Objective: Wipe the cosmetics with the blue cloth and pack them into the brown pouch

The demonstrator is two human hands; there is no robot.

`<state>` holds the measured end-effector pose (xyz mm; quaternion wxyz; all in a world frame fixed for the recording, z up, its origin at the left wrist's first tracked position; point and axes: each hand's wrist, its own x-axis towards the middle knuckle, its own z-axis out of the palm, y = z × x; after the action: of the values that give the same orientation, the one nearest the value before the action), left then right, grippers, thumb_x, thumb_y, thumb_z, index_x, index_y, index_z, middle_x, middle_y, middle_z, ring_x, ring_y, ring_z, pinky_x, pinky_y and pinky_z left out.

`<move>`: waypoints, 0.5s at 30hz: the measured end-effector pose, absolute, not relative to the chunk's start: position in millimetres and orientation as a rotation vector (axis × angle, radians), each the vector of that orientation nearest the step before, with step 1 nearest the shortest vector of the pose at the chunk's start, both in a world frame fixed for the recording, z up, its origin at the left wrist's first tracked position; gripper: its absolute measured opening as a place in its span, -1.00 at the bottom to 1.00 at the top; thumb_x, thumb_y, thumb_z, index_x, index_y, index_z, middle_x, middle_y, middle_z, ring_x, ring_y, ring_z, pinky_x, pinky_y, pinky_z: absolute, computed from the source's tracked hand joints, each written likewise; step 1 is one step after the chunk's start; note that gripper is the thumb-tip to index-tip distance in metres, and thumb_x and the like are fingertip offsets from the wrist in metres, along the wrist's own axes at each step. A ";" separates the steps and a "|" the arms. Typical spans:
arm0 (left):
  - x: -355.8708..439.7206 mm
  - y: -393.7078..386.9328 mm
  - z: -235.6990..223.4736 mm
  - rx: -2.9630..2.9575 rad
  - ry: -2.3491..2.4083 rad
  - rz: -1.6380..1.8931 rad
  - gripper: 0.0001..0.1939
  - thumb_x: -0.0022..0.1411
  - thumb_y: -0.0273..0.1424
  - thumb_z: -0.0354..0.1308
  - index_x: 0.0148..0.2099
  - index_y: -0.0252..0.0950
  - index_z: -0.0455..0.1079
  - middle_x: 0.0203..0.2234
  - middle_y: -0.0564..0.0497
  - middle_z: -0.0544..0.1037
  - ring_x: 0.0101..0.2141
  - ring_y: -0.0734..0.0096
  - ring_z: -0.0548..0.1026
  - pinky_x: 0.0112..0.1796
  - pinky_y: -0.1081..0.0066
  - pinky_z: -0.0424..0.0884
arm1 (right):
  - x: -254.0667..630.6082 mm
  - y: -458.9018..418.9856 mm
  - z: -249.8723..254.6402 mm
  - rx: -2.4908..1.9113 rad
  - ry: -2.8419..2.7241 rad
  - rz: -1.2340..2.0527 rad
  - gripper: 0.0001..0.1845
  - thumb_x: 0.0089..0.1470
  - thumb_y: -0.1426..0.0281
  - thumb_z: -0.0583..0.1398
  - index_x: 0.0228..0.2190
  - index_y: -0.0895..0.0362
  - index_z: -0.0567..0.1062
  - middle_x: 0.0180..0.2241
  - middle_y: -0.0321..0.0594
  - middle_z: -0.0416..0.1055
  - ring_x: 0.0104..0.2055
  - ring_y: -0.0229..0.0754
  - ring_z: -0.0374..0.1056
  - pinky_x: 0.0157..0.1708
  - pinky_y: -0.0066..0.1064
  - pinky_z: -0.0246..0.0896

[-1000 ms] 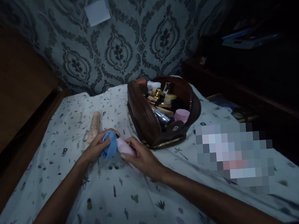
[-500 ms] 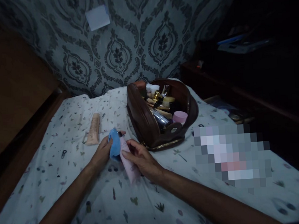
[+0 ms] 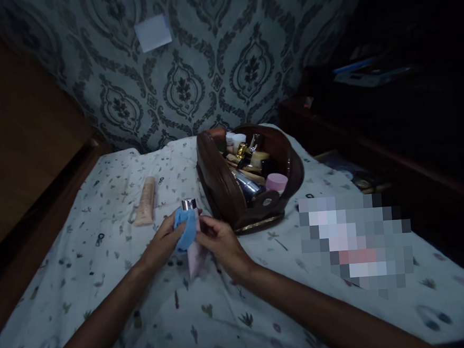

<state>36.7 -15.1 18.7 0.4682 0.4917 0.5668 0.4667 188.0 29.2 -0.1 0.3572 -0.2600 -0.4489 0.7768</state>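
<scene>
Between my hands is a pale pink squeeze tube [image 3: 197, 262] with a shiny silver cap, its cap end pointing up and away from me. My left hand [image 3: 166, 237] is closed on a blue cloth [image 3: 185, 231] and presses it against the tube's upper front. My right hand [image 3: 223, 243] grips the tube from the right, thumb in front; some of its fingers are hidden behind the tube. Left of them, a beige tube [image 3: 145, 201] lies on the patterned sheet. Just beyond my right hand, an unzipped brown bag [image 3: 220, 180] holds several cosmetics, including a pink-lidded jar [image 3: 276, 182].
The white patterned sheet [image 3: 118, 309] covers the surface up to the wallpapered wall. A blurred-out item [image 3: 356, 239] lies on the right. A wooden panel [image 3: 18, 136] borders the left, and a dark wooden ledge [image 3: 344, 129] runs along the right.
The pink tube has turned in my hands, its lower end swinging left and its cap now more upright. The blue cloth has moved right, across the tube's front.
</scene>
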 end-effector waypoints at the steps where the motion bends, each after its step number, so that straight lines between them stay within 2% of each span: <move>1: 37.8 -15.1 23.3 1.216 1.389 1.161 -0.47 0.26 0.01 0.16 0.05 -0.32 0.44 -0.06 -0.13 0.56 -0.05 0.11 0.49 -0.02 0.26 0.41 | 188.7 29.5 0.5 -0.657 -1.185 1.995 -0.63 -0.18 0.16 0.44 -0.32 0.09 0.60 -0.23 -0.23 0.55 -0.11 -0.07 0.47 0.07 -0.18 0.29; 5: 30.8 -14.0 49.9 1.521 1.479 1.101 -0.52 0.29 0.01 0.13 -0.02 -0.31 0.42 -0.18 -0.09 0.56 -0.16 0.16 0.49 -0.12 0.29 0.43 | 190.5 30.0 -0.5 -0.600 -1.220 1.975 -0.55 -0.16 0.15 0.44 -0.24 0.13 0.57 -0.13 -0.15 0.51 -0.05 -0.05 0.45 0.04 -0.20 0.33; 8: 18.7 -15.2 66.5 1.870 1.647 0.777 -0.63 0.35 -0.07 0.07 -0.05 -0.26 0.38 -0.27 -0.03 0.51 -0.24 0.21 0.47 -0.23 0.34 0.38 | 191.9 30.7 -2.1 -0.623 -1.235 1.872 -0.49 -0.04 0.13 0.37 -0.08 0.09 0.49 -0.17 -0.17 0.46 -0.09 -0.13 0.41 -0.10 -0.31 0.36; 10: 12.2 -18.0 67.8 2.029 1.702 0.526 -0.70 0.39 -0.15 0.03 0.01 -0.22 0.36 -0.22 -0.03 0.51 -0.24 0.22 0.48 -0.24 0.35 0.36 | 192.7 32.5 -3.4 -0.651 -1.245 1.818 -0.46 0.01 0.13 0.34 -0.01 0.05 0.42 -0.23 -0.24 0.41 -0.23 -0.21 0.38 -0.29 -0.41 0.33; 12: 8.2 -21.8 60.1 2.119 1.669 0.407 -0.68 0.42 -0.17 -0.01 0.09 -0.19 0.33 -0.13 -0.07 0.51 -0.17 0.19 0.50 -0.20 0.34 0.38 | 192.7 35.2 -5.5 -0.665 -1.295 1.814 -0.51 0.03 0.12 0.31 -0.04 0.05 0.43 -0.34 -0.32 0.35 -0.39 -0.27 0.30 -0.44 -0.45 0.24; 15: 8.2 -27.4 39.7 2.233 1.673 0.447 -0.52 0.46 -0.14 -0.10 0.32 -0.17 0.14 0.09 -0.16 0.46 0.03 0.12 0.47 -0.03 0.24 0.41 | 191.6 38.1 -10.2 -0.664 -1.384 1.805 -0.62 0.04 0.12 0.29 -0.17 0.07 0.47 -0.43 -0.34 0.32 -0.46 -0.28 0.23 -0.48 -0.44 0.19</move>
<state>8.2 -27.4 39.7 0.1574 0.7804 0.5847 0.1561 191.6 38.1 -10.2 0.3766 -0.2595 -0.5411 0.7057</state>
